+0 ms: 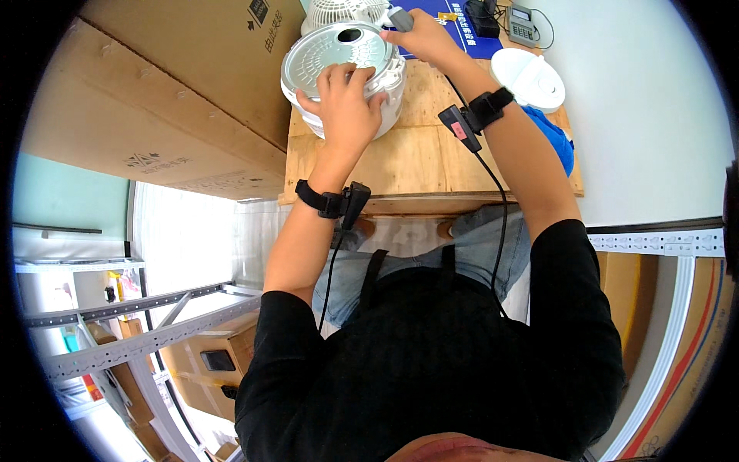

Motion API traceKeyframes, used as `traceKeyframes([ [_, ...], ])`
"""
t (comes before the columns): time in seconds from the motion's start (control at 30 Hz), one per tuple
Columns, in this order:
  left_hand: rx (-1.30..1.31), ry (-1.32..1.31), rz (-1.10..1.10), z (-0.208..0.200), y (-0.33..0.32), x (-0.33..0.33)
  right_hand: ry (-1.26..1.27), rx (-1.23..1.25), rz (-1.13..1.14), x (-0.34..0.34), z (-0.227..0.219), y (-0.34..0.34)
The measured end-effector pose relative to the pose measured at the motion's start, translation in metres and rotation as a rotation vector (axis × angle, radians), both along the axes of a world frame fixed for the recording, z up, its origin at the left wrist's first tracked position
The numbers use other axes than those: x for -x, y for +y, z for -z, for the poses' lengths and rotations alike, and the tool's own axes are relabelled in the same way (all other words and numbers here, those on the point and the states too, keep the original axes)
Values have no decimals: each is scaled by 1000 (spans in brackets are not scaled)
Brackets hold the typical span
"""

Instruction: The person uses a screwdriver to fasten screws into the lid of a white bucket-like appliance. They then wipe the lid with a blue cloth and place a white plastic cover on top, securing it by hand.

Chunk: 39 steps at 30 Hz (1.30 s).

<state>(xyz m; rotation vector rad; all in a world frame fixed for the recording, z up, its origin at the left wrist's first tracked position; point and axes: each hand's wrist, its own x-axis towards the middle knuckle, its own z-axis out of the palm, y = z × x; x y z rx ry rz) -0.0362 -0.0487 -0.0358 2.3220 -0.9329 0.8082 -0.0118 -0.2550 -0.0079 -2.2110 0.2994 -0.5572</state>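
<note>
A white round appliance (pixel 392 100), shaped like a rice cooker, stands on the wooden table (pixel 416 162). On its top is a silvery, dished inner lid (pixel 308 65) with a dark oval hole near the far side. My left hand (pixel 346 108) rests on the lid's near edge, fingers spread and thumb apart, steadying it. Beyond the lid's right far edge, my right hand (pixel 431 40) is closed around a grey, blocky handle-like piece (pixel 400 19); its exact kind I cannot make out. Black straps with small devices sit on both wrists, with cables running down.
A white fan-like grille (pixel 346 11) stands behind the appliance. To the right lie a white oval lid (pixel 528 79), a blue cloth (pixel 556 142), a blue mat (pixel 454 42) and a grey keypad device (pixel 521 25). Large cardboard boxes (pixel 177 100) border the table's left side.
</note>
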Motion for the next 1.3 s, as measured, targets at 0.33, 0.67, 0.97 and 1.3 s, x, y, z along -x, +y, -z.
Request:
traceKeyframes([
  [0.33,11,74,145,3,14,-19,156,-114,-35,0,12,-2],
  [0.67,-20,205,316,-5,33,-36,101,-229,-40,23,1,10],
  [0.97,-28,257,426,-6,41,-53,111,-152,-12,29,4,7],
  [1.3,-60,262,500,-7,43,-69,225,-95,99,34,3,11],
])
